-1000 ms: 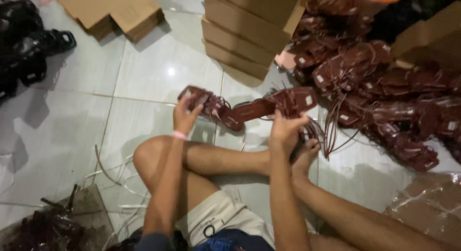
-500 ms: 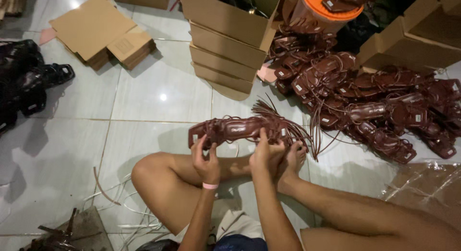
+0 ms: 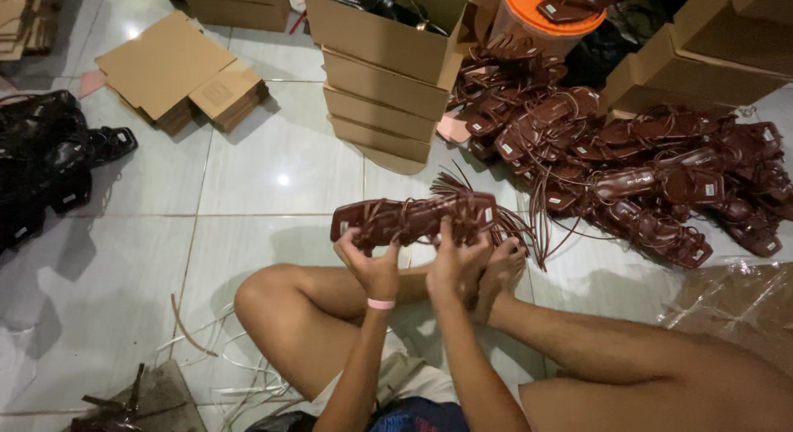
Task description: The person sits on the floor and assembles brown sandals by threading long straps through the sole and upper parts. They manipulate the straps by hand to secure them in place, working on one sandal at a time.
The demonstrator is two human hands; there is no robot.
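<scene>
Brown strappy sandals [image 3: 413,219] gripped at both ends, left hand [image 3: 372,267] and right hand [image 3: 456,263] closed around them, held tighter together than a second before

Hands [image 3: 413,263] drew sandals [image 3: 413,219] closer, bunched together.

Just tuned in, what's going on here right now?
A person sits cross-legged on a tiled floor and holds a dark brown strappy sandal in both hands: the left hand grips near its left end, the right hand near the lace end. To the right lies a big pile of matching brown sandals. A stack of cardboard boxes stands ahead, flattened cardboard lies to the left, and black sandals sit at the far left.
</scene>
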